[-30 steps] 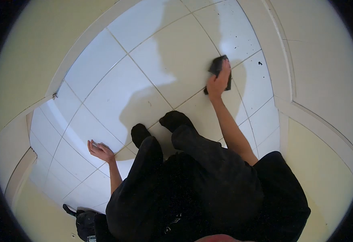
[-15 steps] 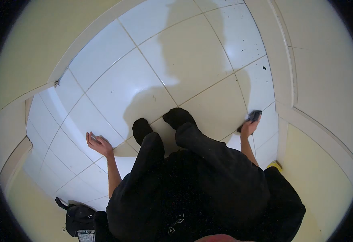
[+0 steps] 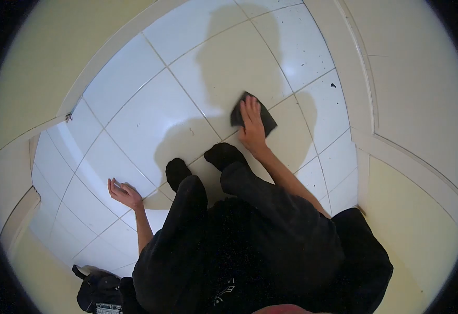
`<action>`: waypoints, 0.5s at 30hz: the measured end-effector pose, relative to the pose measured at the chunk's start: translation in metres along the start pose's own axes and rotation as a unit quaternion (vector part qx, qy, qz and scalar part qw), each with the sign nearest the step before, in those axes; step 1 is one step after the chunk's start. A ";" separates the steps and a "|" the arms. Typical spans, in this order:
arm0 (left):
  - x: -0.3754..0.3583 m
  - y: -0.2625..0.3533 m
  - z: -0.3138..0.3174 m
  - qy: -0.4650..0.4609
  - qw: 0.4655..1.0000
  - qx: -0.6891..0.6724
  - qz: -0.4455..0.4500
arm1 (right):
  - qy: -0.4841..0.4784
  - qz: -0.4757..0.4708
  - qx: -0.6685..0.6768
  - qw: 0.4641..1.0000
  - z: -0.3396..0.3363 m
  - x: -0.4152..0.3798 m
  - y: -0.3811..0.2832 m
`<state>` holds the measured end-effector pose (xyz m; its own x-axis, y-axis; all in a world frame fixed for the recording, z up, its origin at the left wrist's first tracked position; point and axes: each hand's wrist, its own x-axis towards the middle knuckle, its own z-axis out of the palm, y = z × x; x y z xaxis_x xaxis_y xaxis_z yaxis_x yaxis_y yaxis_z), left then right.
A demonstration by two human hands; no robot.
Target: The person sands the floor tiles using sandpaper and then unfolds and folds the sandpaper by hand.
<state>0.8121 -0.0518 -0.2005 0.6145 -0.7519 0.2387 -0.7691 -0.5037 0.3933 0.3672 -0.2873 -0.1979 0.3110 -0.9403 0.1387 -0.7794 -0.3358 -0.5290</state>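
Note:
A dark cloth (image 3: 268,122) is spread on the white tiled floor, just ahead of my feet. My right hand (image 3: 252,123) holds it down from above, its fingers long and close together over the fabric; the thumb is hidden. Off to the left, my left hand (image 3: 125,194) is low over the tiles, fingers loosely stretched and slightly apart, with nothing visible in it. Between the hands are my feet in black socks, the left foot (image 3: 177,172) and the right foot (image 3: 224,155).
Dark specks and a larger dark spot (image 3: 333,85) mark the tiles near the right-hand door panel (image 3: 412,78). A black bag (image 3: 97,289) lies at the lower left. Pale walls and a doorway edge (image 3: 64,107) border the floor.
My right hand has swept the cloth from the far right to the middle of the floor, and the bunched cloth is now spread flatter. My left hand has stayed nearly in place.

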 end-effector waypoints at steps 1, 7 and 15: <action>0.000 -0.001 0.001 0.002 1.000 -0.004 0.005 | -0.027 -0.029 0.002 0.999 0.000 0.021 0.003; -0.001 -0.003 0.002 0.005 1.000 -0.010 -0.017 | -0.160 -0.219 0.032 0.962 -0.024 0.125 0.038; 0.000 -0.001 0.001 0.000 1.000 0.009 -0.024 | -0.042 -0.118 0.034 0.992 -0.029 0.157 0.070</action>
<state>0.8127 -0.0513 -0.2019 0.6501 -0.7271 0.2205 -0.7423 -0.5459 0.3886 0.3457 -0.4598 -0.1890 0.5264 -0.8270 0.1976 -0.6415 -0.5388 -0.5461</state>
